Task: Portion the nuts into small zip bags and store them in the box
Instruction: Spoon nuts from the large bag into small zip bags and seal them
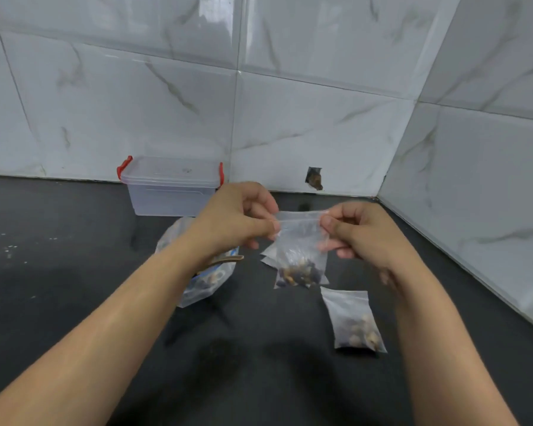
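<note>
A small clear zip bag (300, 253) with nuts in its bottom hangs above the dark counter. My left hand (237, 216) pinches the left end of its zip strip, and my right hand (354, 229) pinches the right end. A second small bag (354, 322) holding nuts lies flat on the counter below my right hand. The large bag of nuts (197, 281) stands under my left wrist, partly hidden by it. Empty small bags (268, 256) peek out behind the held one. The clear box (170, 187) with red clips stands at the back wall, lid on.
Marble-pattern tiled walls close the counter (74, 272) at the back and right, meeting in a corner. A small dark hole (314, 178) shows in the back wall tile. White specks dot the counter at the left.
</note>
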Demonstrator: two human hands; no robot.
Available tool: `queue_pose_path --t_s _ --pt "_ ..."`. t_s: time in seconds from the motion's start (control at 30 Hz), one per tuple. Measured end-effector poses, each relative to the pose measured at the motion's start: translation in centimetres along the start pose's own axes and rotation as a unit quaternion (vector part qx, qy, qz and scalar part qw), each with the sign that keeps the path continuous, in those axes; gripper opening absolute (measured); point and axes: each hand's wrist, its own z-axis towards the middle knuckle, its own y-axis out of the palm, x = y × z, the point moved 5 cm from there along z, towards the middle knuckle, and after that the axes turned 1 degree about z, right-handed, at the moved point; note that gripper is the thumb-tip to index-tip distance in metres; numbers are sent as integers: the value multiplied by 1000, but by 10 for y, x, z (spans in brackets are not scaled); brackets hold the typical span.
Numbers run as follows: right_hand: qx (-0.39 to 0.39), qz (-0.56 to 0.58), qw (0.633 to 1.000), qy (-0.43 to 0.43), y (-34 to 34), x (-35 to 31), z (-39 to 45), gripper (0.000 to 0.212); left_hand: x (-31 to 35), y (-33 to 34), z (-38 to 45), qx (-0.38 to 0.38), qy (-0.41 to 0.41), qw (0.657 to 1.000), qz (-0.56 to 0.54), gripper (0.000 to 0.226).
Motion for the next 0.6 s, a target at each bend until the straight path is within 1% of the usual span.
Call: queue_pose_path --t_s 0.13,0.3,0.47,0.6 --pt "25 -11 997 67 -27 38 -23 12 -18 49 1 -53 -40 998 1 19" --pt "47 -44 989 134 -46 80 -34 11 -40 96 -1 -88 -96 991 -14 18" --pt "67 -72 980 170 -49 108 -33 15 -60 118 4 -91 -134 987 4 18" --pt "85 -109 974 178 -47 123 -35 17 -71 123 3 -90 -155 984 3 18"
